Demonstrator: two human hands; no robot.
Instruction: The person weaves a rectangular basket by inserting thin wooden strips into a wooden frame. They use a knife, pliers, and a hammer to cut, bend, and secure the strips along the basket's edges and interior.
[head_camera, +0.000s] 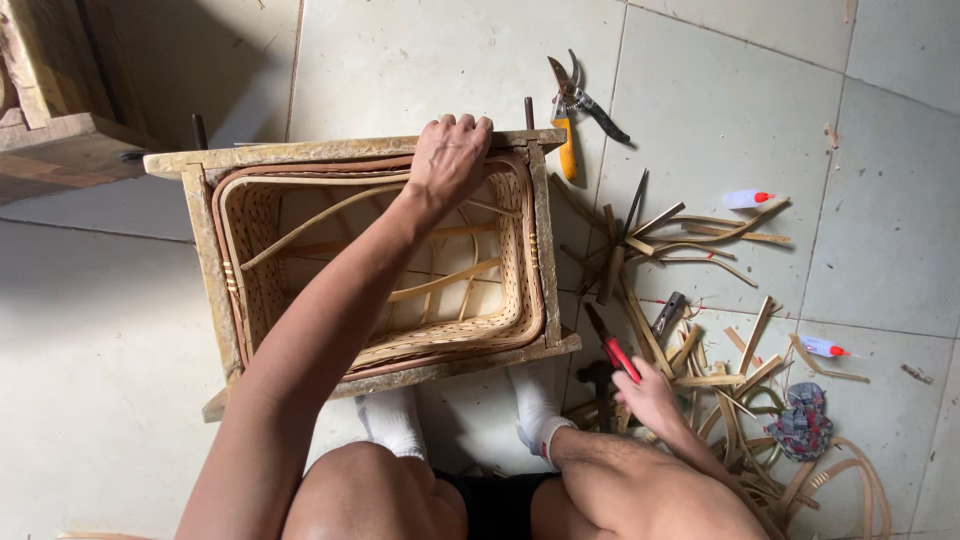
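1. The floor (420, 60) is pale tile, and I sit low over it with my knees at the bottom of the view and my feet in white socks under the work.
2. In front of me stands a wooden frame (330, 150), a kind of box mould, and a half-woven basket (510, 260) of cane sits inside it, with loose strips crossing its open bottom.
3. My left hand (448, 158) lies on the far top edge of the frame; the fingers are curled closed over the wood and the basket rim, pressing it steady.
4. My right hand (650, 395) is low at my right side, among the cut cane scraps (720, 380). Its fingers are closing around a tool with red handle (612, 350); if the grip is already full, I cannot tell.
5. Garden shears (585, 100) with a yellow-handled knife lie beyond the frame, two small glue bottles (750, 199) are farther right, and a checked cloth (800, 420) lies near the scraps.
6. I judge this step as fetching the tool while the frame is kept in place. The next move needs a firm grip on the handle and a careful lift over to the basket rim, without letting the frame shift.
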